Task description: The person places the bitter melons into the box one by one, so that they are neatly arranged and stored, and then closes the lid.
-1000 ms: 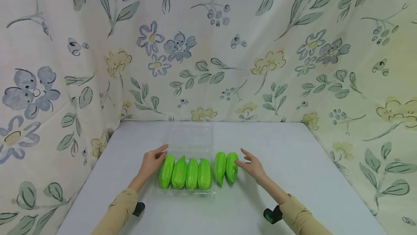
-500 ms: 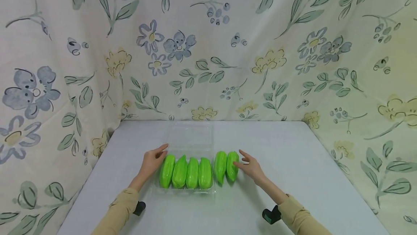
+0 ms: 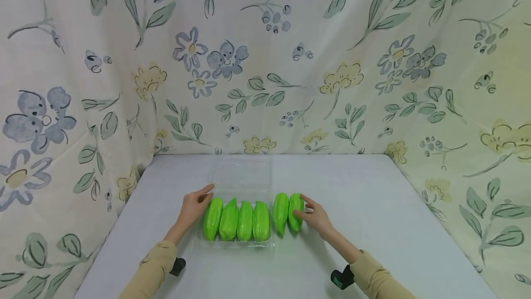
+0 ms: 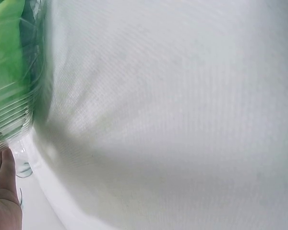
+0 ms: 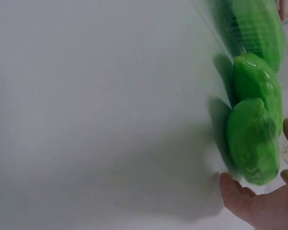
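Note:
A clear plastic clamshell box (image 3: 242, 175) lies with its lid folded back. In its near half sits a row of several glossy green, long gourd-shaped vegetables (image 3: 245, 221). My left hand (image 3: 194, 206) is at the box's left side, its straight fingers (image 4: 7, 167) right at the ridged wall. Two more such vegetables lie outside, just right of the box: an inner one (image 3: 280, 213) and an outer one (image 3: 295, 211). My right hand (image 3: 317, 219) is spread around the outer one from the right, with thumb and fingers apart; the right wrist view shows its thumb (image 5: 230, 189) beside the vegetable's near end.
The box and vegetables lie on a white-covered table (image 3: 373, 207). A floral curtain (image 3: 265, 59) hangs behind the table and along both sides. Dark wrist cameras (image 3: 342, 277) hang under the sleeves.
My right hand has moved slightly left, so its fingers now overlap the outer vegetable's right side. My left hand, the box and the vegetables stay put.

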Action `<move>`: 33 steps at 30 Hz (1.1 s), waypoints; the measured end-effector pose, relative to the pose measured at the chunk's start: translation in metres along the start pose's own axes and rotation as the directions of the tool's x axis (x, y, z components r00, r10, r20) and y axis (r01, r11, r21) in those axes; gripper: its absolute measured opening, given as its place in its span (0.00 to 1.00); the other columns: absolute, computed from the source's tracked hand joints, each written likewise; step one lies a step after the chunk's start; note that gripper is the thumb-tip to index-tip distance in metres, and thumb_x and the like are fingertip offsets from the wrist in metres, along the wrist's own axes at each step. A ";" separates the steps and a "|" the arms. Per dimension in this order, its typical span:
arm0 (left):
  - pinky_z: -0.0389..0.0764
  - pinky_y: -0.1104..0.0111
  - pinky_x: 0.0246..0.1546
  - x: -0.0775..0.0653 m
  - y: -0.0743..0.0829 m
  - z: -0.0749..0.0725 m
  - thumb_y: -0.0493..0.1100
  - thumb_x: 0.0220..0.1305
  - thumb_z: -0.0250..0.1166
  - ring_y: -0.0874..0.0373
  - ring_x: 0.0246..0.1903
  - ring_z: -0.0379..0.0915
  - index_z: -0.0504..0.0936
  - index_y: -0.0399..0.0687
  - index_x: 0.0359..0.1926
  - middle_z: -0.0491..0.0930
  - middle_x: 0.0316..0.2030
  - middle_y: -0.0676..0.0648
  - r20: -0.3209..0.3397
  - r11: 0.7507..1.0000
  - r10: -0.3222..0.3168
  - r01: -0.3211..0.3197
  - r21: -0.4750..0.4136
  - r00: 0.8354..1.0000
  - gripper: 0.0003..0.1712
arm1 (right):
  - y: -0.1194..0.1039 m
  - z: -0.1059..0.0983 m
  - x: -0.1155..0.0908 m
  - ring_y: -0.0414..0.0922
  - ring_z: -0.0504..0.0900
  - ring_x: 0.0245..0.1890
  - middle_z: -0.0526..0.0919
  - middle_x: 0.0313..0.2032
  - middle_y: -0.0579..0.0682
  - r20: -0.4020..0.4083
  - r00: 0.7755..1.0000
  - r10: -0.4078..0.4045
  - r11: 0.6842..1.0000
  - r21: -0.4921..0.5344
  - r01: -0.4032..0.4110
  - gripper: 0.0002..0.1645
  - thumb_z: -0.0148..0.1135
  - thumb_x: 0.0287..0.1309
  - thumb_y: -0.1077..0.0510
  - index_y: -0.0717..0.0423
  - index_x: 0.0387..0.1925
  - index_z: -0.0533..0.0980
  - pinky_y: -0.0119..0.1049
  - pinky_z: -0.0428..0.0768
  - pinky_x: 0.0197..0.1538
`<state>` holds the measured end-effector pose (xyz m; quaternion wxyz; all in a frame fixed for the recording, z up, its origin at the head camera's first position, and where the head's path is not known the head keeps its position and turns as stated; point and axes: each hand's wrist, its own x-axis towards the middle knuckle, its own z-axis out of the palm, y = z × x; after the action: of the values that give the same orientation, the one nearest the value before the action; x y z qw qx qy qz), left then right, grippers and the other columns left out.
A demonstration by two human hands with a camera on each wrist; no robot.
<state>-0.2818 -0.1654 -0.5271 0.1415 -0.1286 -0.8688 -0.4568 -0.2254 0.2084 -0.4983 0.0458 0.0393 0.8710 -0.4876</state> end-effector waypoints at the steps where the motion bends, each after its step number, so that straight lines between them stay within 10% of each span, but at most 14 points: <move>1: 0.73 0.75 0.27 0.000 0.000 0.000 0.35 0.64 0.61 0.46 0.39 0.83 0.78 0.36 0.56 0.80 0.50 0.36 -0.001 1.000 -0.001 0.001 -0.003 1.000 0.19 | 0.001 0.001 0.000 0.67 0.73 0.56 0.68 0.60 0.72 -0.001 1.000 -0.001 1.000 0.003 0.001 0.40 0.67 0.55 0.54 0.58 0.67 0.64 0.56 0.74 0.53; 19: 0.68 0.76 0.22 0.000 -0.002 0.001 0.36 0.64 0.61 0.64 0.27 0.74 0.79 0.37 0.55 0.81 0.49 0.35 -0.020 1.000 0.011 -0.012 -0.007 1.000 0.18 | 0.008 0.013 0.001 0.64 0.78 0.49 0.75 0.54 0.70 -0.039 0.998 -0.051 0.999 -0.019 0.050 0.39 0.68 0.53 0.58 0.58 0.66 0.66 0.44 0.82 0.41; 33: 0.70 0.76 0.24 0.000 -0.003 0.001 0.35 0.64 0.61 0.51 0.35 0.82 0.78 0.37 0.55 0.80 0.51 0.37 -0.011 1.000 0.000 0.000 0.001 1.000 0.19 | 0.007 0.014 -0.001 0.64 0.78 0.50 0.75 0.52 0.71 -0.043 0.998 -0.056 0.998 -0.014 0.056 0.39 0.68 0.53 0.59 0.59 0.66 0.65 0.45 0.82 0.42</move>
<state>-0.2825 -0.1660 -0.5297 0.1462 -0.1259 -0.8682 -0.4573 -0.2231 0.2004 -0.5112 0.0136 0.0251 0.8756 -0.4823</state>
